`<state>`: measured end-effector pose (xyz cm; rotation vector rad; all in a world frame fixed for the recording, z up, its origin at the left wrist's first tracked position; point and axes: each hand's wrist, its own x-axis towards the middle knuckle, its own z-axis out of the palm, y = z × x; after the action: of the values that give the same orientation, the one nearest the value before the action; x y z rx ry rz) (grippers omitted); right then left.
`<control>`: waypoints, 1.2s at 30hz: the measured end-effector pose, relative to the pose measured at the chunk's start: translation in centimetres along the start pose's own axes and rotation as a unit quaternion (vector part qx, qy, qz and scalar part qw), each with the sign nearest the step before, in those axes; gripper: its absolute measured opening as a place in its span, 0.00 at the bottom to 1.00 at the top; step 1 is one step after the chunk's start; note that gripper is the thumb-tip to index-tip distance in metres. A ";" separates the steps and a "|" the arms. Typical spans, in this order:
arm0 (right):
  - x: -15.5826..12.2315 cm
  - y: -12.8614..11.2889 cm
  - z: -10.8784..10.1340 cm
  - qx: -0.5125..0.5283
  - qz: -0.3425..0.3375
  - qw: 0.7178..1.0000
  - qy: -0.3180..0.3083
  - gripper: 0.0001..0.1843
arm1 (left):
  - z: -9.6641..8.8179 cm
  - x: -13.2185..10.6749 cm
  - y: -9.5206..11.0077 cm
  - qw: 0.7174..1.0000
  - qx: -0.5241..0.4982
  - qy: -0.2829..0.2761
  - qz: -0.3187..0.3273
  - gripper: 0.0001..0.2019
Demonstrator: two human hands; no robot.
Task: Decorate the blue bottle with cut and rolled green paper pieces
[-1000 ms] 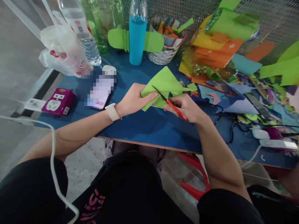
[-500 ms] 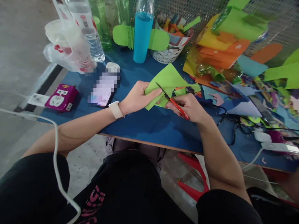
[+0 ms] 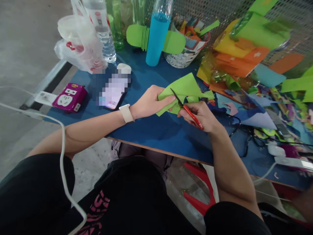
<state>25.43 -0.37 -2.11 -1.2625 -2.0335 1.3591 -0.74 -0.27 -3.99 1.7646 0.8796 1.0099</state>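
A sheet of light green paper (image 3: 184, 85) is pinched at its left side by my left hand (image 3: 153, 101), thumb on top. My right hand (image 3: 199, 114) is wrapped round red-handled scissors (image 3: 192, 116), fingers in the handles. The dark blades lie across the paper, pointing up and left, with the tip close to my left thumb. A narrower green strip extends from the paper's right side, above my right hand. Both hands are above the blue table (image 3: 146, 130). My fingers under the paper are partly hidden.
Left of the hands lie a phone (image 3: 114, 89), a white earphone case (image 3: 124, 68) and a purple power socket (image 3: 70, 97). Behind stand a bottle of blue liquid (image 3: 156, 39) and a paper-scrap basket (image 3: 181, 57). Coloured scraps (image 3: 259, 114) and black cables spread right. A white cable (image 3: 64, 163) crosses my left arm.
The whole view has shifted slightly, so things appear further right. Both hands keep their grips on the paper and scissors; the paper looks tilted a little differently.
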 end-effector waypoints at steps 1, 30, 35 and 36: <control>0.0 0.0 0.0 0.001 0.000 1.000 0.000 0.38 | 0.0 0.0 0.1 1.000 -0.001 -0.005 0.000 0.22; 0.2 0.3 0.0 0.028 -0.041 0.999 0.007 0.34 | 0.1 0.0 -0.3 0.998 -0.044 -0.021 0.043 0.38; 0.3 0.3 -0.1 0.039 -0.049 0.998 0.006 0.34 | 0.0 0.1 -0.3 0.998 -0.035 -0.031 0.035 0.37; 0.3 0.3 -0.1 0.038 -0.050 0.998 0.006 0.34 | 0.0 0.1 -0.3 0.998 -0.032 -0.031 0.034 0.37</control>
<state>25.50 -0.06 -2.35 -1.1179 -1.9890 1.3671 -0.76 -0.08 -4.24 1.7715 0.7446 1.0117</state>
